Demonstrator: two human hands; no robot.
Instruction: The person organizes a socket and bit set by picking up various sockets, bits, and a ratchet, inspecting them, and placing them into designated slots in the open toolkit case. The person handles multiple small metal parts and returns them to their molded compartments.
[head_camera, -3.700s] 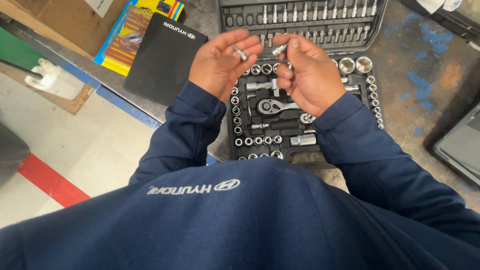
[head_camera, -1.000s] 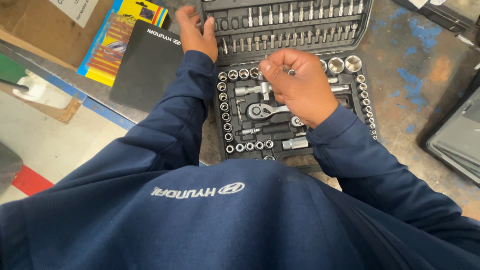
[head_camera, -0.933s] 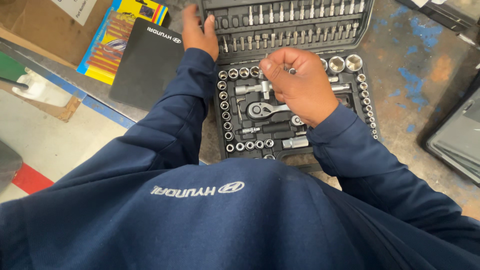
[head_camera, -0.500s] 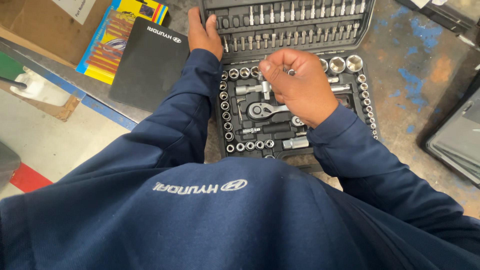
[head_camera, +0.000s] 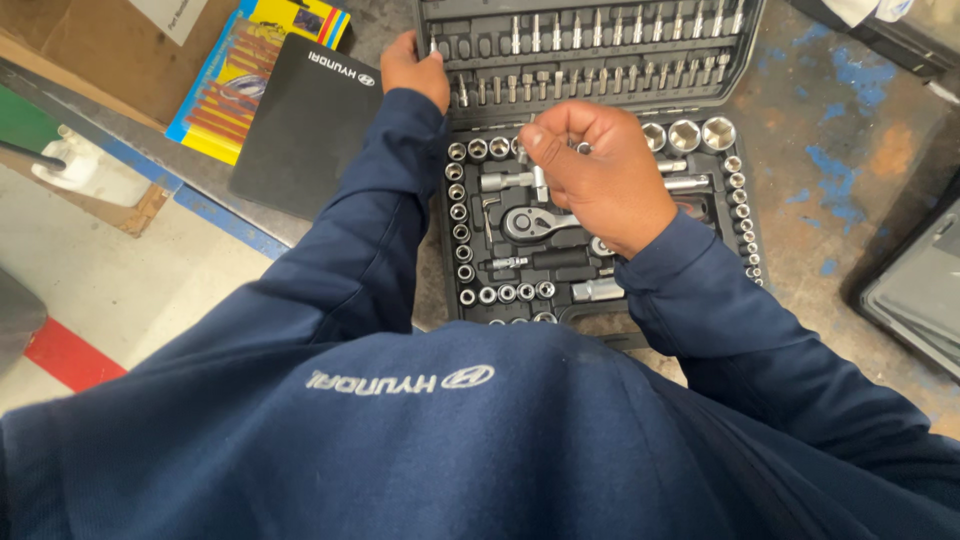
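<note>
Socket set case (head_camera: 600, 240) — a black moulded plastic tray with its lid (head_camera: 590, 45) folded open behind it — lies flat on the scuffed grey metal bench (head_camera: 830, 150) with blue paint patches, straight ahead of the person. Loaded with steel, it would likely be heavy and stiff; the safest hold looks to be at its outer rim, not the thin lid. Its left side lies near the bench edge, with floor below, so little room is spare there; to the right the bench is bare until a dark grey tray (head_camera: 920, 290) at the frame's edge. Left of the case, a flat black booklet (head_camera: 305, 120) and a yellow blister pack (head_camera: 245, 70) lie close together.

Inside the tray sits a chrome ratchet handle (head_camera: 535, 222), hard and probably slick, best taken by its shaft. Rows of small chrome sockets (head_camera: 460, 215) line the left wall and larger ones (head_camera: 685, 135) the top right — light, smooth, apt to roll if dropped.

Right hand (head_camera: 605, 175) hovers over the tray's middle, fingers (head_camera: 545, 135) curled shut, pinching a small silver bit (head_camera: 538, 178) that hangs just above the ratchet. Left hand (head_camera: 415, 72) reaches to the lid's left end, fingers closed around a slim bit (head_camera: 433, 45) in the rack; whether it is lifted free I cannot tell.
</note>
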